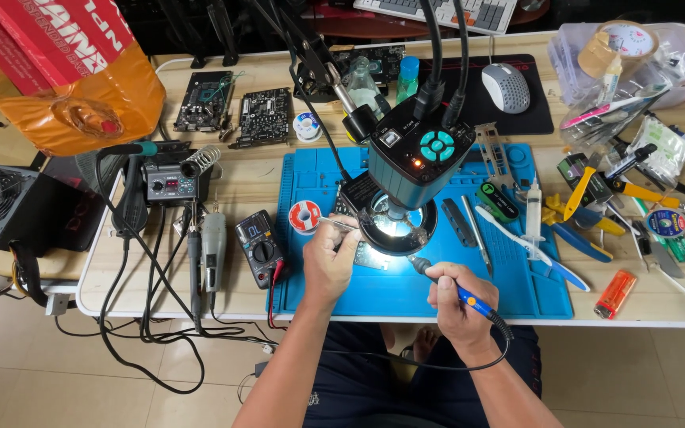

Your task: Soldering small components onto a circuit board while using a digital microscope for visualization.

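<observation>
My left hand (329, 257) pinches a thin solder wire (336, 223) that runs from a red and white solder spool (304, 215) toward the lit spot under the microscope. My right hand (455, 299) grips a blue and black soldering iron (438, 279), its tip pointing up-left under the ring light (397, 227). A small circuit board (368, 255) lies on the blue work mat (509, 277) beneath the dark microscope head (420, 154), mostly hidden by it.
A multimeter (258, 247) and soldering station (170, 184) stand left of the mat. Tweezers, a syringe (533, 208) and a toothbrush lie on the mat's right. Hand tools, an orange lighter (615, 293), tape and bags crowd the right. Circuit boards (263, 116), mouse and orange bag sit behind.
</observation>
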